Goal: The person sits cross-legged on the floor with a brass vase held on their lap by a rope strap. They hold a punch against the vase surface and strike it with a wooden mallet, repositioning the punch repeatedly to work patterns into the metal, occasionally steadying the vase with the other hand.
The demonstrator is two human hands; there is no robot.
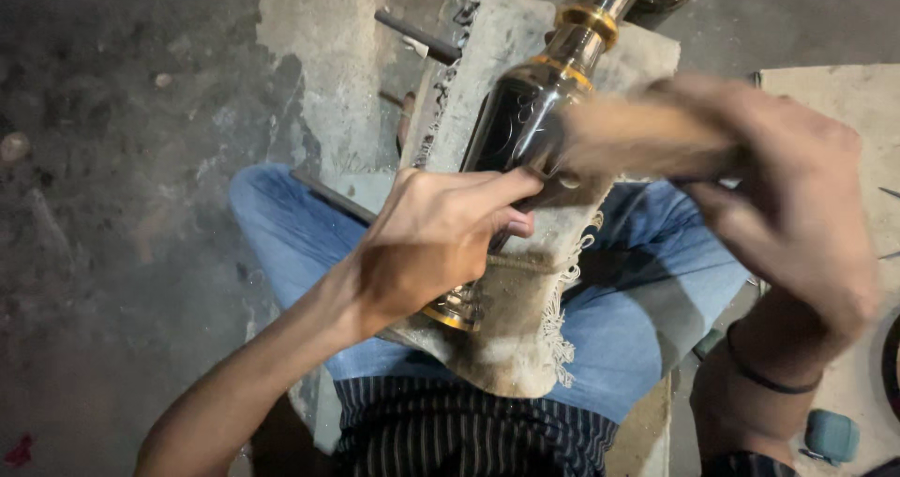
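My left hand [427, 243] presses a dark, shiny metal vase with brass-coloured rings [525, 121] down onto the frayed beige cloth [525, 318] across my lap, fingers curled over its lower body, thumb along its side. The vase's long axis runs from near my belly up and away to the right, neck farthest from me. My right hand [797, 205], blurred, is closed around a pale wooden-handled tool [637, 135], lying crosswise just above the vase's middle. My left hand sits nearer the base.
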